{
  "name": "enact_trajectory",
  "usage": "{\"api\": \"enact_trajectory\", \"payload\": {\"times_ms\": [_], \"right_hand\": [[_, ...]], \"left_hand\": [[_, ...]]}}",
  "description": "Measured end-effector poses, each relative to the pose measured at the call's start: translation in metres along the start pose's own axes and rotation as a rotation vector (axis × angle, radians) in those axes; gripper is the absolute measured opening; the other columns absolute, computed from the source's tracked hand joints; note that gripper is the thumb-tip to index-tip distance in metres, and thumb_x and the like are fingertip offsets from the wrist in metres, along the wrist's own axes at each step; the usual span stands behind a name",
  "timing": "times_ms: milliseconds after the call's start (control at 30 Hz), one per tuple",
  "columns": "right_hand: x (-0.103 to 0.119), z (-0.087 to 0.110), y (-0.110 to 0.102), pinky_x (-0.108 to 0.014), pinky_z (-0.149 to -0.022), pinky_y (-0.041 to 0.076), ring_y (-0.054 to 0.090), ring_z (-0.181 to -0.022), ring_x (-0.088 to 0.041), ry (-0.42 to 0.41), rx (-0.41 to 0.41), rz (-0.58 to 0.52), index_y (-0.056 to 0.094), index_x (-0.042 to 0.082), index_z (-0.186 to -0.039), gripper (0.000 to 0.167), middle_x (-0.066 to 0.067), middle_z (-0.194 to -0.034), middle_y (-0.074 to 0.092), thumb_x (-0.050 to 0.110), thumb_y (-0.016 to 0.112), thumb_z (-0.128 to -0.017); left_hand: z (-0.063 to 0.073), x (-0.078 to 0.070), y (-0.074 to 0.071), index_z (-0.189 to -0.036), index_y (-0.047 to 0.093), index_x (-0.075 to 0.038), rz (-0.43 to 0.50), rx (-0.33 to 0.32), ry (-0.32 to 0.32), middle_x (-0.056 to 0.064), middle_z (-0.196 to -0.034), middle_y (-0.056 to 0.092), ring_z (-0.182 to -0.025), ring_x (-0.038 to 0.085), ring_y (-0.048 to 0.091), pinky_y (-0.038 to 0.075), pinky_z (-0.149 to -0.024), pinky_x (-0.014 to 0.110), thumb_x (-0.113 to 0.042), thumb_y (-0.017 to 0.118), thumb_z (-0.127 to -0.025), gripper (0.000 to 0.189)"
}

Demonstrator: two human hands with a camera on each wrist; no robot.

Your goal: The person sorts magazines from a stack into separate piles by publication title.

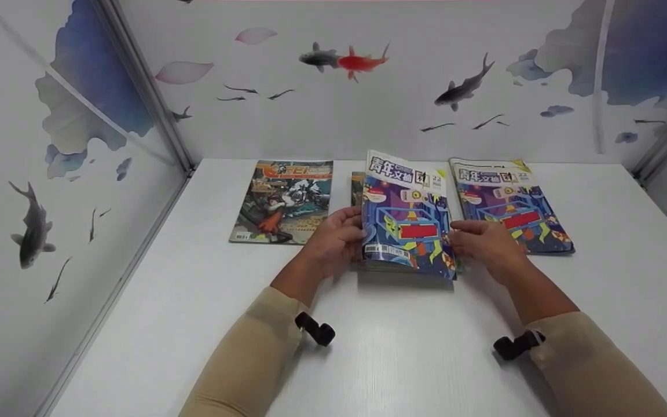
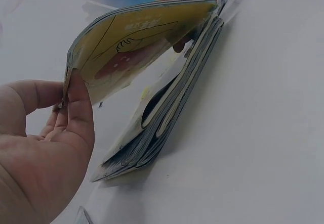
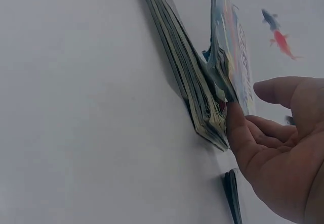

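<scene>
Both hands hold a purple and blue magazine (image 1: 388, 200), tilted above a stack of magazines. My left hand (image 1: 333, 243) pinches its left edge between thumb and fingers. At the opposite edge is my right hand (image 1: 487, 246); in the right wrist view its fingers lie against the underside, with the thumb close beside the cover. The raised magazine's yellow back cover (image 2: 136, 34) shows in the left wrist view. Beneath it, the stack (image 2: 185, 90) shows its thick page edges. From above, the raised magazine hides most of this stack.
A comic-style magazine (image 1: 290, 202) with an orange heading lies to the left. On the right, a pile of magazines (image 1: 513, 202) has a similar purple cover on top. White panels with painted fish (image 1: 464, 87) enclose the white table (image 1: 385, 359) at the back and sides.
</scene>
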State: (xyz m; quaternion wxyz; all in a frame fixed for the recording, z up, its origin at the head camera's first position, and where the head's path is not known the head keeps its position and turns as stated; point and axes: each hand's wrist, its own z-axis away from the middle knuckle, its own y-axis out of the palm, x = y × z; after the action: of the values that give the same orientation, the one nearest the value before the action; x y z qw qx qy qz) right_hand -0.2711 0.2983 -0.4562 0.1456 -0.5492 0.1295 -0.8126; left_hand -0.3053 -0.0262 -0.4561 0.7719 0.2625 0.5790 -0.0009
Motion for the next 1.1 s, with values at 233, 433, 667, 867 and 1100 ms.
{"api": "enact_trajectory", "payload": {"times_ms": [233, 433, 667, 867, 1100], "right_hand": [[-0.002, 0.001, -0.015, -0.030, -0.116, 0.053, 0.059, -0.143, -0.023, 0.010, 0.011, -0.181, 0.044, 0.022, -0.165, 0.070, -0.010, -0.167, 0.047, 0.042, 0.071, -0.104], [-0.009, -0.001, -0.051, -0.022, -0.096, 0.062, 0.074, -0.111, -0.008, -0.019, 0.001, -0.320, 0.045, 0.023, -0.164, 0.071, 0.000, -0.146, 0.058, 0.041, 0.074, -0.101], [-0.029, -0.005, -0.100, -0.024, -0.092, 0.063, 0.075, -0.103, -0.006, 0.034, -0.021, -0.454, 0.050, 0.030, -0.160, 0.077, 0.013, -0.126, 0.062, 0.037, 0.084, -0.092], [-0.050, -0.004, -0.141, -0.028, -0.086, 0.065, 0.078, -0.096, -0.007, 0.091, -0.053, -0.518, 0.052, 0.031, -0.158, 0.078, 0.021, -0.103, 0.078, 0.037, 0.087, -0.089], [-0.072, 0.002, -0.171, -0.029, -0.084, 0.066, 0.077, -0.092, -0.006, 0.128, -0.103, -0.572, 0.054, 0.033, -0.156, 0.078, 0.021, -0.097, 0.079, 0.038, 0.089, -0.087]], "left_hand": [[-0.001, 0.004, 0.010, -0.149, 0.054, -0.010, -0.067, -0.009, 0.003, 0.008, -0.145, 0.069, -0.115, 0.021, 0.075, 0.064, -0.092, 0.033, 0.003, 0.060, -0.102, 0.049], [-0.007, 0.017, 0.045, -0.153, 0.056, -0.013, -0.094, -0.033, 0.028, 0.002, -0.141, 0.072, -0.123, 0.020, 0.073, 0.061, -0.104, 0.038, -0.008, 0.066, -0.106, 0.049], [-0.018, 0.040, 0.095, -0.148, 0.061, -0.011, -0.045, -0.078, -0.007, 0.003, -0.128, 0.071, -0.118, 0.017, 0.072, 0.059, -0.109, 0.039, -0.007, 0.067, -0.104, 0.045], [-0.025, 0.056, 0.130, -0.145, 0.064, -0.008, -0.025, -0.034, -0.050, 0.002, -0.126, 0.073, -0.116, 0.018, 0.072, 0.059, -0.109, 0.040, -0.005, 0.070, -0.102, 0.043], [-0.030, 0.071, 0.157, -0.149, 0.061, -0.004, 0.021, 0.000, -0.075, 0.006, -0.143, 0.071, -0.131, 0.021, 0.068, 0.052, -0.118, 0.045, -0.001, 0.069, -0.100, 0.050]]}}
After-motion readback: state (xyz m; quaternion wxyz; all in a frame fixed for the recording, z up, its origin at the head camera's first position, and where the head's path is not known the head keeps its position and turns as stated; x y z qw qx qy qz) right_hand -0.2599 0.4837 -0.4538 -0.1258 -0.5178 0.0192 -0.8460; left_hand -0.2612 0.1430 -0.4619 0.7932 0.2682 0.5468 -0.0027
